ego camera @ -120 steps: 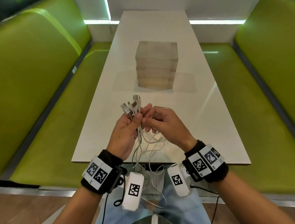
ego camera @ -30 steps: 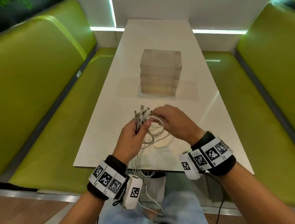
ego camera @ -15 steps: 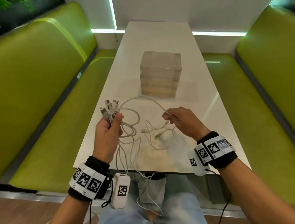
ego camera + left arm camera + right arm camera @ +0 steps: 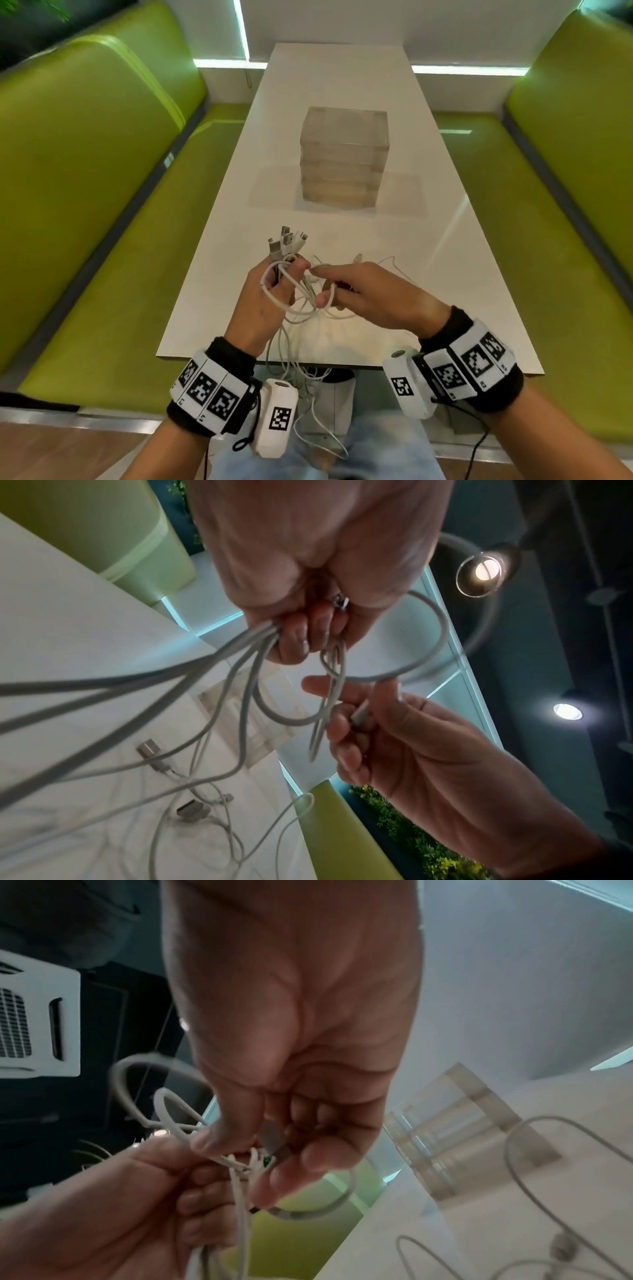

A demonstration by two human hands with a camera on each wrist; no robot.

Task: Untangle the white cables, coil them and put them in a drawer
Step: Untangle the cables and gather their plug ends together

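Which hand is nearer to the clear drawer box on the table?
Right, slightly. The right hand is below the clear drawer box, just right of its centre; the left hand is further left.

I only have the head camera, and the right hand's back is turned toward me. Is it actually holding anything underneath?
Observer: Yes. The right wrist view shows the right hand pinching a grey plug between thumb and fingers.
Operator: And the left hand's grip?
Observer: In the left wrist view, the left hand curls around several white cables that leave the fist together.
Operator: Any loose ends below the hands?
Observer: One loose plug and a second one lie on the table.
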